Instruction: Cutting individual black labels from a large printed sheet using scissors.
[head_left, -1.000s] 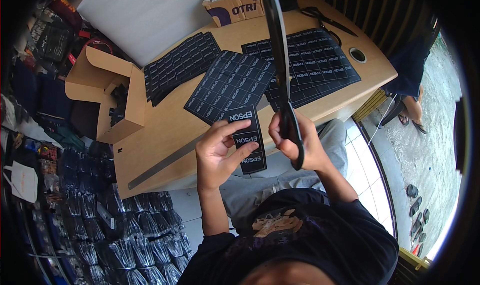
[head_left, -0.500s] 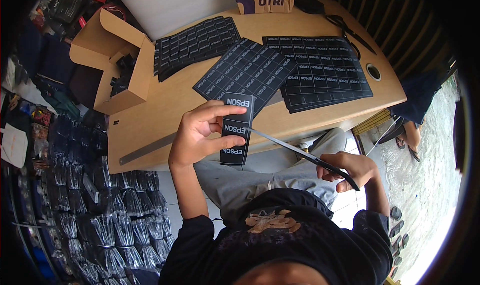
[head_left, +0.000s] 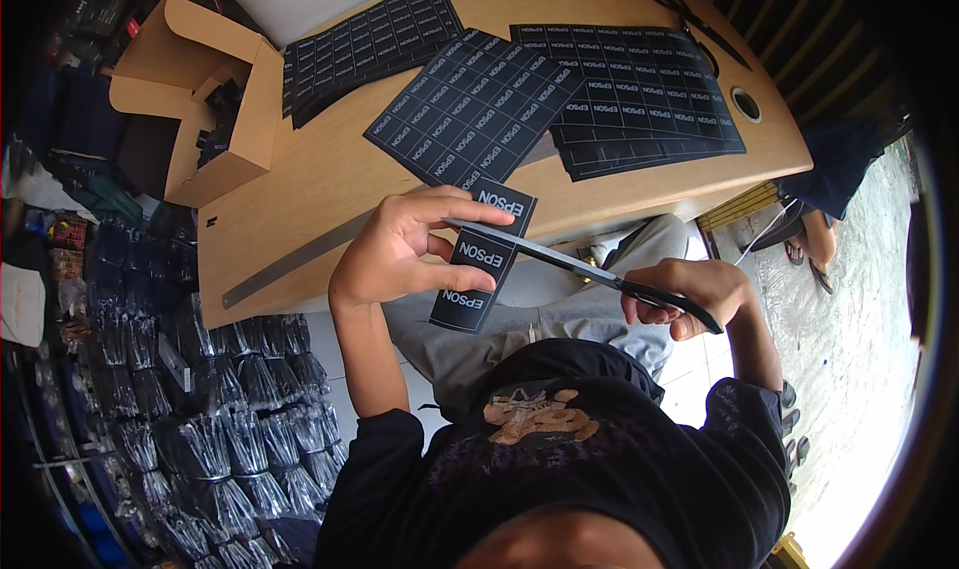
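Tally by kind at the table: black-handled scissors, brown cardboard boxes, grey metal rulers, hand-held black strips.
Black-handled scissors: 2, one in the right hand
Brown cardboard boxes: 2, one cropped
Grey metal ruler: 1
Black rectangular strip: 1, in the left hand
Total: 6

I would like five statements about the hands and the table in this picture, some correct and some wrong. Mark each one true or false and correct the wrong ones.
1. The left hand holds a black strip. True.
2. The right hand is empty. False: the right hand holds scissors.
3. A blade of these scissors lies across the black strip. True.
4. The open cardboard box stands at the right end of the table. False: the cardboard box stands at the left end.
5. The long ruler lies on the floor. False: the ruler lies on the table.
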Action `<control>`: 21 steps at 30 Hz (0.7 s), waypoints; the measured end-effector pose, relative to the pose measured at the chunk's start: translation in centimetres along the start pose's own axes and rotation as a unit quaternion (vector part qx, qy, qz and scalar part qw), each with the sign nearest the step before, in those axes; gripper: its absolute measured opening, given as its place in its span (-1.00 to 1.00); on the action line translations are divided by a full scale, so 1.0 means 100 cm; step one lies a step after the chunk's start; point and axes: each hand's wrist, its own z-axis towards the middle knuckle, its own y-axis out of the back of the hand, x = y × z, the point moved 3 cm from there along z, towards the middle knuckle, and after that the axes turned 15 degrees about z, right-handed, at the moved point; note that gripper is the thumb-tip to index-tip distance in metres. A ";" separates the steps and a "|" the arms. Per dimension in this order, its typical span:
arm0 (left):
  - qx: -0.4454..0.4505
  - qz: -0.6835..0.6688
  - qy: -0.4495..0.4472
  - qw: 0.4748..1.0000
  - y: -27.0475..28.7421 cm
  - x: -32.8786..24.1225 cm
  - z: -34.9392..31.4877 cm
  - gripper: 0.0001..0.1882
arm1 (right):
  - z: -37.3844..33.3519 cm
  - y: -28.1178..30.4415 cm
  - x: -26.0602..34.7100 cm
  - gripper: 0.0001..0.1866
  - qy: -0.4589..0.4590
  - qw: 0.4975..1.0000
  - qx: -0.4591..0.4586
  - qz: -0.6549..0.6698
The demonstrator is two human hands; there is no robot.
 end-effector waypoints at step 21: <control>-0.010 0.022 0.030 0.999 -0.009 -0.001 0.003 -0.50 | 0.005 0.002 -0.002 -0.19 0.024 0.999 0.020 -0.006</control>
